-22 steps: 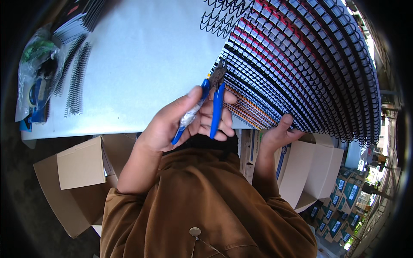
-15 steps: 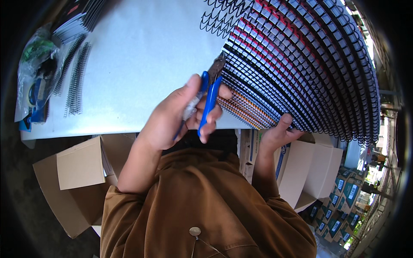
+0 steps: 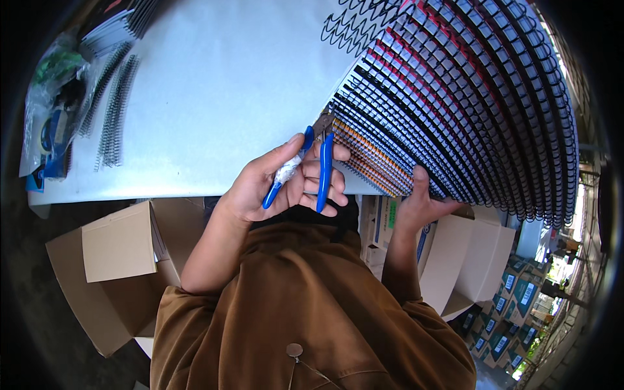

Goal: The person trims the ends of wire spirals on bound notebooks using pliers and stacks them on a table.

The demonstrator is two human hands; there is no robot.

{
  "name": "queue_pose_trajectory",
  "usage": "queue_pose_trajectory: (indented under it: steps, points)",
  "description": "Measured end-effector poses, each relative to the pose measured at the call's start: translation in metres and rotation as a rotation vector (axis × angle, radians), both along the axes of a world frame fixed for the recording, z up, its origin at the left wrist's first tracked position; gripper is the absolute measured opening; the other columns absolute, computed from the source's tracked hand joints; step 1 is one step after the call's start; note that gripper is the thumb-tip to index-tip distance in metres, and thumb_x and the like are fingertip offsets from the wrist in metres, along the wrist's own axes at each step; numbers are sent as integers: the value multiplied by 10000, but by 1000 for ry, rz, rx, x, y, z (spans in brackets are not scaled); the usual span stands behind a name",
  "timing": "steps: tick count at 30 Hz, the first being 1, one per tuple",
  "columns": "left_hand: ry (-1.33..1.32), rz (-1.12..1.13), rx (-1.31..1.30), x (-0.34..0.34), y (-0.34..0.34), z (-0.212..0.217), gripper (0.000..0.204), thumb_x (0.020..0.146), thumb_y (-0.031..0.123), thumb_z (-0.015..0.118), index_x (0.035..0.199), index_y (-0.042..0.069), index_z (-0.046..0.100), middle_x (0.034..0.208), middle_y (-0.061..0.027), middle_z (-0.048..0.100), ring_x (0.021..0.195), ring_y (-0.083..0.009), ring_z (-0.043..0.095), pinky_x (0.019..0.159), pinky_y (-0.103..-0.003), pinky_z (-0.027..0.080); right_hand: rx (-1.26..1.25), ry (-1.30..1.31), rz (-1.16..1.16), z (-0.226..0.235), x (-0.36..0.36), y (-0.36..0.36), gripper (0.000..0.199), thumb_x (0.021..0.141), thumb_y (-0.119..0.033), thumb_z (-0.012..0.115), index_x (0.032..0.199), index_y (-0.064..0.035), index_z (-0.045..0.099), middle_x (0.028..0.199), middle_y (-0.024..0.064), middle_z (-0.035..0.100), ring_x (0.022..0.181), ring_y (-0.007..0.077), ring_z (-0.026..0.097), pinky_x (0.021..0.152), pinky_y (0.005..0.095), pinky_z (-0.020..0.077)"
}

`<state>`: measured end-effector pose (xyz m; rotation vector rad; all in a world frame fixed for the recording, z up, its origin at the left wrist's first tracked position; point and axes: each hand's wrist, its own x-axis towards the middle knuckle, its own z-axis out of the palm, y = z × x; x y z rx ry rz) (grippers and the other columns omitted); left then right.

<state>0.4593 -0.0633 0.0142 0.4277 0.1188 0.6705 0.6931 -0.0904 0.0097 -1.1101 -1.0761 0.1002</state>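
My left hand holds wire cutters with blue handles; one handle is wrapped in whitish tape. The handles are spread, with my thumb on one and the fingers through and around the other. Their dark jaws touch the left ends of the coils on a long row of spiral-bound notebooks. Black, red and orange bands show between the black wire coils. At the row's near edge, my right hand grips the notebooks, its thumb up against the coils and its other fingers hidden beneath.
Loose wire coils lie on the white table at the left, beside a clear plastic bag and a stack of booklets. Open cardboard boxes stand below the table's front edge. Patterned cartons are piled at the lower right.
The cutters have come nearer to me along the coil ends, and their handles have spread wider. My left fingers have opened out. The right hand stays at the row's near edge.
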Motion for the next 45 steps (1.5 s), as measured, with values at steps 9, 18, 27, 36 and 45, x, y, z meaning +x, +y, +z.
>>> queue_pose_trajectory:
  steps: [9, 18, 27, 36, 45]
  points:
    - [-196, -63, -63, -2, 0, -3, 675, 940, 501, 236, 1296, -65, 329, 1024, -225, 540, 980, -387, 580, 829, -538, 478, -17, -146, -61, -4, 5, -1, 828, 709, -96, 748, 1333, 26, 217, 1305, 184, 365, 1165, 263, 425, 1016, 384, 359]
    - [1241, 425, 583, 1, -9, 30, 591, 932, 524, 306, 1164, 7, 475, 800, -53, 555, 676, -159, 542, 679, -280, 461, -26, -134, -58, -9, 8, -3, 804, 703, -46, 742, 1323, 30, 236, 1291, 181, 383, 1142, 245, 441, 1008, 370, 373]
    - [226, 93, -47, 3, -4, 26, 632, 941, 522, 234, 1209, -12, 443, 937, -144, 596, 827, -253, 623, 754, -356, 511, 9, -122, -34, -6, 7, 0, 804, 714, -71, 743, 1325, 30, 230, 1292, 174, 381, 1138, 243, 446, 1001, 363, 382]
    - [401, 161, -4, 5, -6, 11, 548, 940, 469, 365, 1201, -5, 455, 865, -89, 561, 787, -172, 559, 750, -329, 480, -80, -266, -97, -3, 7, -3, 875, 625, 43, 769, 1310, 23, 227, 1286, 188, 363, 1151, 251, 426, 1001, 359, 392]
    - [1454, 566, 778, 14, -8, 16, 558, 941, 496, 345, 1167, 7, 492, 872, -68, 573, 794, -160, 558, 772, -313, 464, -56, -313, -103, -11, 15, -4, 948, 596, 49, 785, 1330, 14, 185, 1299, 185, 331, 1174, 263, 395, 1033, 383, 358]
